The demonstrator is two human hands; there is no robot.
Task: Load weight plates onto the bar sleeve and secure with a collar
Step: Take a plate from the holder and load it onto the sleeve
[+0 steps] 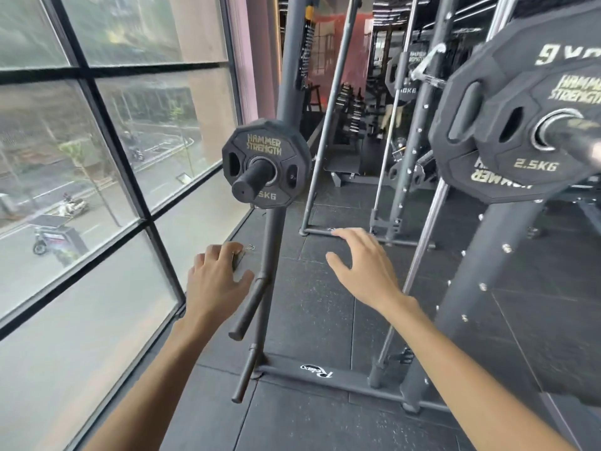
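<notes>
Steel bar sleeve [572, 128] carries black plates [520, 151], its axis pointing toward the person. Left hand [216, 275] grips what looks like a spring collar [242, 252], well down-left of the sleeve. Right hand [364, 265], spread and empty, is nearer.

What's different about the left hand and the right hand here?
The left hand curls round a small metal clip, likely the collar; the right hand holds nothing. The left hand's fingers are bent, the right hand's are loose and spread. The left hand is beside the rack post; the right hand is over the floor. Both are bare, palm down, reaching forward.
</notes>
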